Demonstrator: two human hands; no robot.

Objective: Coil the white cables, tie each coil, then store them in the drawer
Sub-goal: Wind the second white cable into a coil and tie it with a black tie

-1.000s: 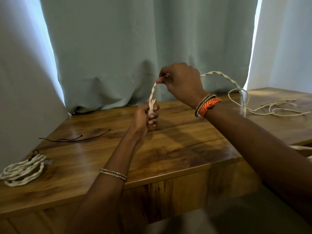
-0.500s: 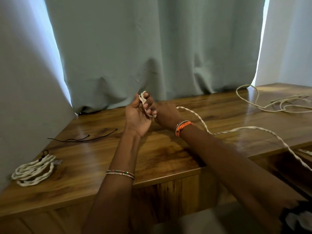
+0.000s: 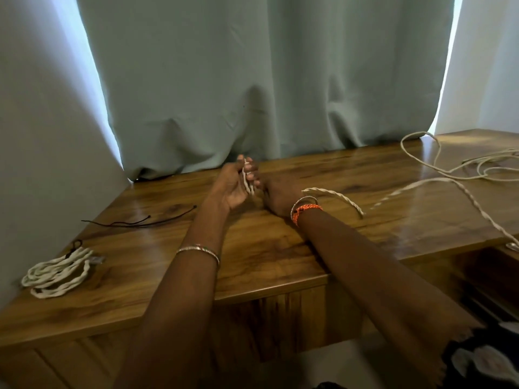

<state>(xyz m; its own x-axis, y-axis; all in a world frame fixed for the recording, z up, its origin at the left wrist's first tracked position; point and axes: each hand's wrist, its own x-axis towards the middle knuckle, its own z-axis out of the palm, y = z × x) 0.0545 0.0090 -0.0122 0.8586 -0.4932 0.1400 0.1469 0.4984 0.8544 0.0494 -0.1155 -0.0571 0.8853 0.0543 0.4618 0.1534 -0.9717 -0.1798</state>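
Note:
My left hand [image 3: 234,189] is held palm up over the middle of the wooden table [image 3: 266,256] and pinches a short folded bundle of the white twisted cable [image 3: 247,179] between thumb and fingers. Right beside it, my right hand [image 3: 278,196] shows its back, its fingers curled out of sight at the bundle. The cable comes out by that wrist, arcs right [image 3: 334,195] and runs off the table's right edge. A finished white coil [image 3: 57,272] with a dark tie lies at the front left.
Two thin black ties [image 3: 140,222] lie left of my hands. More loose white cable [image 3: 474,165] sprawls at the back right corner. A dark open drawer recess [image 3: 488,279] sits below the table's right part. A grey curtain hangs close behind.
My right hand came down from above and met my left hand at the bundle. The loop of cable it carried dropped, and now trails across the table to the right.

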